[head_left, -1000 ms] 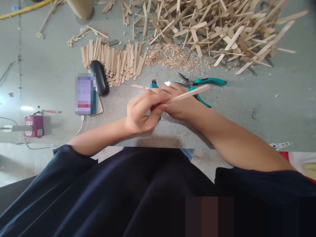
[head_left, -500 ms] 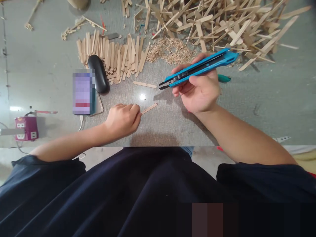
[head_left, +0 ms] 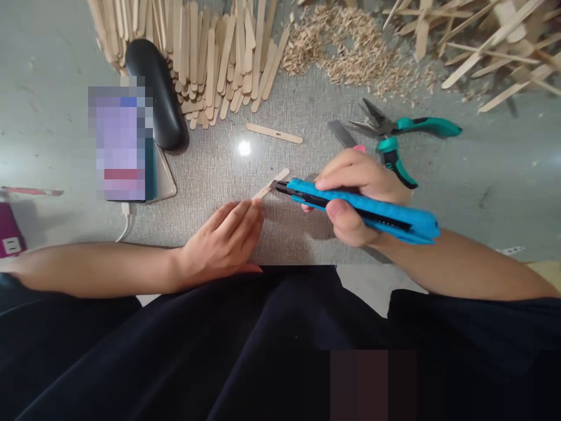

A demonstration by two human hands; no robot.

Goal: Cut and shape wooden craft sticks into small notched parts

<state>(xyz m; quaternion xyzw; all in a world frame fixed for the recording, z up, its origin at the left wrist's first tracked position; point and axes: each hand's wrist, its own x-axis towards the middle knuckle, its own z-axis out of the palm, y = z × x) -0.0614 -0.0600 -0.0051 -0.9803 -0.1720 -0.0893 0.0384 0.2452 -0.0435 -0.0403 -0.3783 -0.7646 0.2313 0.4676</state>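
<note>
My left hand [head_left: 225, 237] pins a wooden craft stick [head_left: 283, 174] against the table, fingers pressed together over its near end. The stick's far end sticks out up and to the right. A blue utility knife [head_left: 372, 211] is gripped in my right hand [head_left: 357, 181], and its short blade touches the stick just beyond my left fingertips. Above lies a second craft stick [head_left: 263, 131] with a small slot at its middle. Teal-handled pliers [head_left: 425, 126] rest with jaws apart beyond my right hand, beside a grey flat blade [head_left: 342, 134] partly hidden by that hand.
Rows of craft sticks [head_left: 213, 67] lie at the back left, with wood shavings [head_left: 337, 44] to their right and a loose stick pile [head_left: 495, 44] farther right. A black case [head_left: 155, 96] and a phone [head_left: 120, 146] with a cable stand left.
The view has come closer to the table. My right hand has lowered the knife onto the stick, and my left hand has flattened from a fist over it. The pliers are now uncovered.
</note>
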